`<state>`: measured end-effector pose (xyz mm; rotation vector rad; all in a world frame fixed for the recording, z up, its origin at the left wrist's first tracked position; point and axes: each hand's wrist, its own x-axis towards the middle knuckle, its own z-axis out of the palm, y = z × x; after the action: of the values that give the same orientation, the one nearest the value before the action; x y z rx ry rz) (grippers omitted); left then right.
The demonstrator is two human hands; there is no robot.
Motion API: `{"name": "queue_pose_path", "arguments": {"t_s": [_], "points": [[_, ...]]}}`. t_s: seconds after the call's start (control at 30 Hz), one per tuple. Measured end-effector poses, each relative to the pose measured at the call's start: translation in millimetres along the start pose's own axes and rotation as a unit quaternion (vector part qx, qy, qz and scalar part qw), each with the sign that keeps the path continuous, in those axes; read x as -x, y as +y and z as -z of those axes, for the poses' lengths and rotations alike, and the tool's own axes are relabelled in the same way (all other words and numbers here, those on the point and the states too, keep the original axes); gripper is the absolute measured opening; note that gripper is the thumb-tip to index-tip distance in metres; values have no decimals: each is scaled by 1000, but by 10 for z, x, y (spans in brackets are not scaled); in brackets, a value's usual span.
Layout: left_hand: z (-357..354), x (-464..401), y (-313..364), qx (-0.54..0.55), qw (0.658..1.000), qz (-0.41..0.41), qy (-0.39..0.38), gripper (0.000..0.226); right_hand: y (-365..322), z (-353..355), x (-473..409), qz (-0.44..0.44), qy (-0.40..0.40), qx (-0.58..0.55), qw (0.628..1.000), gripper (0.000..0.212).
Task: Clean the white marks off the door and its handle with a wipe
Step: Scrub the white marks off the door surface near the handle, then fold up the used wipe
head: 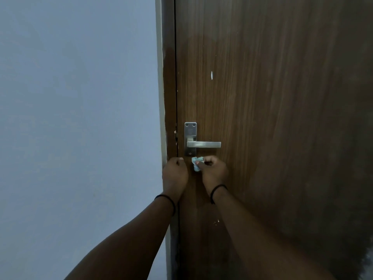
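Note:
A brown wooden door [272, 108] fills the right half of the view. Its silver lever handle [203, 144] sits on a metal plate [190, 136] near the door's left edge. My right hand [214, 170] grips a crumpled pale wipe [196, 163] just below the handle plate, against the door. My left hand [175, 172] is curled into a fist beside it, at the door's edge, holding nothing that I can see. A white mark [211, 75] shows on the door above the handle. Small white specks [216, 222] lie lower down, beside my right forearm.
A pale blue-grey wall [80, 118] takes up the left half. The brown door frame [169, 98] runs between wall and door, with small chips [176, 134] near the latch. Both wrists wear thin dark bands.

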<state>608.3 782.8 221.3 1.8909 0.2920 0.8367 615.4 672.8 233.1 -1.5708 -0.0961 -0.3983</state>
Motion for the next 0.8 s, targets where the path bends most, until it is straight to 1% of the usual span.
{"name": "queue_pose_path", "arguments": {"t_s": [0.07, 0.13, 0.23, 0.37, 0.43, 0.5, 0.57, 0.63, 0.67, 0.8], "points": [[61, 84, 78, 56, 998, -4, -36, 22, -140, 57, 76, 13, -29, -28, 999, 13], [141, 198, 185, 117, 990, -2, -77, 20, -259, 124, 174, 26, -40, -55, 997, 17], [239, 348, 346, 144, 983, -17, -115, 16, -424, 230, 325, 24, -50, -88, 995, 25], [344, 631, 512, 170, 974, -66, -133, 17, -571, 428, 539, 40, -97, -99, 990, 32], [360, 803, 513, 183, 971, -78, -131, 18, -556, 530, 659, 63, -89, -98, 989, 34], [354, 969, 483, 189, 970, -78, -130, 17, -508, 619, 759, 79, -56, -93, 991, 33], [334, 1113, 438, 207, 968, -50, -136, 18, -444, 706, 824, 74, -35, -83, 993, 24], [302, 1199, 424, 231, 961, -27, -150, 20, -387, 797, 843, 64, -37, -87, 993, 11], [286, 1208, 438, 239, 957, -28, -159, 20, -364, 834, 824, 58, -40, -99, 993, 10], [103, 1102, 593, 270, 943, -14, -194, 21, -308, 991, 610, 42, -38, -116, 992, 18]]}}
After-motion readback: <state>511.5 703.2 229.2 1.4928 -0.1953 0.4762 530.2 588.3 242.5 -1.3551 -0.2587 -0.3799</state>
